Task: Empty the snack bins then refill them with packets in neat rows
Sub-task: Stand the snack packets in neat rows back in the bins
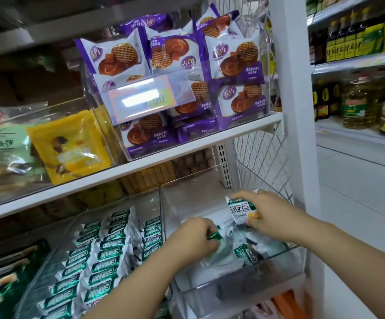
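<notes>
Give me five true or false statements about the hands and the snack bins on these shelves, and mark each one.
1. The right hand grips a green-and-white packet. True.
2. The left hand is empty. False: it pinches a green packet.
3. The left bin holds packets in rows. True.
4. The purple biscuit packets sit on the lower shelf. False: they are on the upper shelf.
5. The right bin is packed full. False: only a few loose packets lie near its front.
</notes>
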Available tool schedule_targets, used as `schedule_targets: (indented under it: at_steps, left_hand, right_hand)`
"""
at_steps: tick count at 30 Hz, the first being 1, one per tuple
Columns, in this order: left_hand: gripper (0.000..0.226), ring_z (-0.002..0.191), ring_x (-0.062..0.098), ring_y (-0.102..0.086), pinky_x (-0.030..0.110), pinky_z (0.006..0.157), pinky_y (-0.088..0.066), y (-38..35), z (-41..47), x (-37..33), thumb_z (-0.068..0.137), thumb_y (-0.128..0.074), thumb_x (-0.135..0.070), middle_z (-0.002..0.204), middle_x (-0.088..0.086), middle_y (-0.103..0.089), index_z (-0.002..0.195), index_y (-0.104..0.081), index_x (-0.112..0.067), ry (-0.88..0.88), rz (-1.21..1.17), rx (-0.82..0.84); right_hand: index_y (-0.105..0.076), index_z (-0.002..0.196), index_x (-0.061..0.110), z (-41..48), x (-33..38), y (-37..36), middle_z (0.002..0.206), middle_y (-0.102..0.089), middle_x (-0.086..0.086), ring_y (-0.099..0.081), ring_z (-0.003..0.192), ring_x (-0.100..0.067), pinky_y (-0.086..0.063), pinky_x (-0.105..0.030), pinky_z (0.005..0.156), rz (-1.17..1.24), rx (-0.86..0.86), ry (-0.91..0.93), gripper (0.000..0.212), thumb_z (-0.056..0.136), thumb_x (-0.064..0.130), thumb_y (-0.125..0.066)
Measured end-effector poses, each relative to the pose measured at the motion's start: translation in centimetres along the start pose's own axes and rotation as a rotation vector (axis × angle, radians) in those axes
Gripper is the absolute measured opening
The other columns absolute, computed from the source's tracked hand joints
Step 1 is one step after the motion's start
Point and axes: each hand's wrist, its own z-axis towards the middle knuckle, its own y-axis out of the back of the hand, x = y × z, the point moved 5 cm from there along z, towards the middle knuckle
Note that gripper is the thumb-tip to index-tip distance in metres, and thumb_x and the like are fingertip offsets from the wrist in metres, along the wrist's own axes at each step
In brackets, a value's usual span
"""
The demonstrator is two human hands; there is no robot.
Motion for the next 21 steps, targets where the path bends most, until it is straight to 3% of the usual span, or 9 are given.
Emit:
schedule_targets:
  at_steps: [2, 4, 6, 8, 10, 13, 17, 21]
  left_hand:
    - [0.012, 0.074, 0.015, -0.050, 0.025, 0.062, -0.036, 1.7, -0.8, -0.5, 0.088, -0.063, -0.024, 0.083, 0.003, -0.060, 0.090, -0.061, -0.012, -0.037, -0.055, -0.103]
    - [0.007, 0.078, 0.010, -0.055, 0.023, 0.067, -0.040, 3.4, -1.8, -0.8, 0.088, -0.065, -0.026, 0.084, -0.007, -0.061, 0.094, -0.063, -0.022, -0.064, -0.100, -0.208]
    - [0.016, 0.087, 0.004, -0.058, 0.023, 0.078, -0.047, 4.6, -3.0, -0.6, 0.088, -0.066, -0.028, 0.089, -0.020, -0.061, 0.104, -0.065, -0.030, -0.100, -0.117, -0.331]
    - [0.022, 0.094, -0.001, -0.053, 0.022, 0.081, -0.047, 5.5, -4.4, -0.8, 0.087, -0.066, -0.029, 0.093, -0.031, -0.058, 0.108, -0.064, -0.036, -0.230, 0.006, -0.495]
    - [0.022, 0.100, 0.000, -0.052, 0.022, 0.083, -0.047, 5.7, -5.6, -1.0, 0.084, -0.062, -0.030, 0.103, -0.028, -0.063, 0.105, -0.062, -0.037, -0.428, 0.159, -0.617]
    - [0.015, 0.104, 0.007, -0.055, 0.026, 0.094, -0.042, 5.2, -7.0, -0.8, 0.088, -0.059, -0.030, 0.113, -0.017, -0.066, 0.102, -0.058, -0.030, -0.647, 0.268, -0.696]
    - [0.008, 0.103, 0.011, -0.057, 0.037, 0.101, -0.041, 5.3, -8.2, -0.3, 0.095, -0.057, -0.030, 0.115, -0.013, -0.066, 0.102, -0.058, -0.027, -0.700, 0.311, -0.745]
    - [0.005, 0.097, 0.013, -0.059, 0.040, 0.100, -0.043, 5.5, -8.9, -0.3, 0.096, -0.056, -0.027, 0.111, -0.010, -0.061, 0.101, -0.058, -0.025, -0.719, 0.392, -0.787]
  right_hand:
    - [-0.034, 0.137, 0.043, 0.1, 0.6, 0.7, 0.100, -0.048, 0.006, -0.057, 0.056, -0.011, -0.042, -0.020, 0.051, 0.128, -0.023, 0.009, 0.056, 0.093, 0.016, -0.054]
    - [-0.024, 0.142, 0.042, 0.0, 1.0, 1.4, 0.093, -0.052, 0.009, -0.053, 0.048, -0.007, -0.037, -0.017, 0.045, 0.240, -0.039, 0.000, 0.060, 0.095, 0.017, -0.051]
    - [-0.020, 0.141, 0.042, -0.2, 1.5, 2.2, 0.090, -0.059, 0.008, -0.052, 0.053, -0.012, -0.038, -0.020, 0.046, 0.365, -0.058, -0.025, 0.062, 0.095, 0.016, -0.052]
    - [-0.028, 0.131, 0.038, -0.4, 1.9, 2.9, 0.093, -0.060, 0.007, -0.060, 0.060, -0.010, -0.049, -0.022, 0.053, 0.567, -0.100, -0.065, 0.054, 0.093, 0.014, -0.057]
    - [-0.036, 0.124, 0.031, -0.5, 1.8, 3.0, 0.095, -0.062, 0.004, -0.065, 0.077, -0.014, -0.059, -0.032, 0.073, 0.772, -0.139, -0.120, 0.048, 0.089, 0.013, -0.064]
    - [-0.047, 0.119, 0.016, -0.7, 2.1, 2.5, 0.103, -0.068, -0.007, -0.068, 0.092, -0.024, -0.059, -0.035, 0.075, 0.999, -0.077, -0.181, 0.044, 0.083, 0.010, -0.071]
    - [-0.058, 0.109, 0.005, -1.2, 3.5, 1.4, 0.106, -0.071, -0.014, -0.069, 0.097, -0.026, -0.057, -0.043, 0.084, 1.198, 0.090, -0.197, 0.028, 0.083, 0.007, -0.069]
    - [-0.060, 0.105, 0.005, -1.7, 4.6, 0.0, 0.105, -0.071, -0.017, -0.069, 0.097, -0.029, -0.054, -0.056, 0.082, 1.385, 0.193, -0.225, 0.021, 0.084, 0.002, -0.063]
